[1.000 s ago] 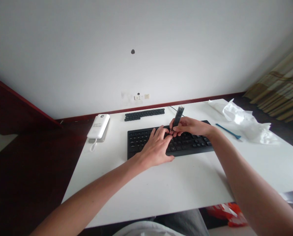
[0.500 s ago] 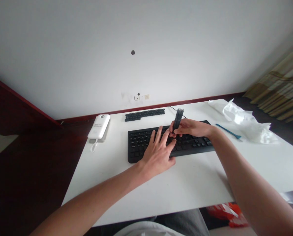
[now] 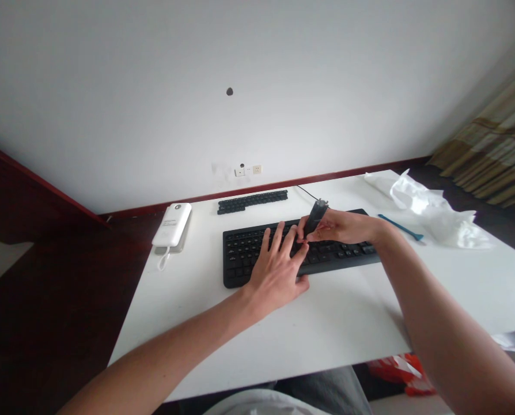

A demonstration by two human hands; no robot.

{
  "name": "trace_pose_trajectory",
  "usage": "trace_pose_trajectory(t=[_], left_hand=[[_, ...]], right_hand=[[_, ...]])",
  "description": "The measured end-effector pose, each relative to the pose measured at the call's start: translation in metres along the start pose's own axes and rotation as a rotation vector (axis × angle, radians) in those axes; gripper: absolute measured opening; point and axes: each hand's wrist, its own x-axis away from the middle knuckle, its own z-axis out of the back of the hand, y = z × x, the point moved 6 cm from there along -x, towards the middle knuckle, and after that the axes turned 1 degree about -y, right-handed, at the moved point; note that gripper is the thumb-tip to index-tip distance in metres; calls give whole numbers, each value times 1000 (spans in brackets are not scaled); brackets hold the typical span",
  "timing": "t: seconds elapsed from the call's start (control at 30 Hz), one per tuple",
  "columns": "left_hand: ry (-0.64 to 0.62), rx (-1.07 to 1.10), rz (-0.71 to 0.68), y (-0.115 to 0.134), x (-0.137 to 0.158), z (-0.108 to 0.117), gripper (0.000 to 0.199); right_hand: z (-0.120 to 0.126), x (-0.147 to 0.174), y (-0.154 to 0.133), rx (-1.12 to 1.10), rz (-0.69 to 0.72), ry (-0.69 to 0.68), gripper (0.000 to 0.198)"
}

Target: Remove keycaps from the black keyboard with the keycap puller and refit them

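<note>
A black keyboard point(image 3: 240, 253) lies on the white table, part of it hidden under my hands. Across its middle rests my left hand point(image 3: 279, 262), fingers spread over the keys and thumb by the front edge. My right hand point(image 3: 335, 226) pinches a dark, stick-shaped tool point(image 3: 315, 218) with a silvery top end; its exact kind is unclear. The tool leans to the right, its lower end down at the keys beside my left fingertips. Behind the keyboard, several loose black keycaps point(image 3: 253, 202) sit in rows.
At the left of the table point(image 3: 240, 346) is a white power bank point(image 3: 171, 226) with a strap loop, over a grey flat object. A blue pry-bar-like stick point(image 3: 400, 227) and crumpled white plastic point(image 3: 439, 210) lie on the right. A thin black cable point(image 3: 307, 192) runs behind the keyboard.
The tool in my right hand has tipped from near upright to a lean towards the right. My left hand has stayed on the keyboard. The view has shifted slightly.
</note>
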Motion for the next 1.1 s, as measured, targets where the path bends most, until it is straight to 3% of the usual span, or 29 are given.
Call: trace_pose_trajectory(t=[0.1, 0.47, 0.6, 0.77, 0.9, 1.1], left_hand=[[-8, -5, 0, 0, 0, 0, 68], [-11, 32, 15, -3, -1, 0, 65], [-10, 21, 14, -3, 0, 1, 64], [2, -13, -2, 0, 3, 1, 65], [17, -41, 4, 1, 4, -1, 66], [32, -37, 15, -2, 6, -4, 69]], right_hand=[[0, 2, -1, 48, -21, 6, 31], [9, -2, 26, -129, 37, -50, 38], [9, -3, 21, -135, 39, -22, 40], [3, -4, 0, 14, -3, 115, 36], [-6, -5, -15, 275, -98, 267, 28], [-16, -5, -26, 483, -189, 345, 28]])
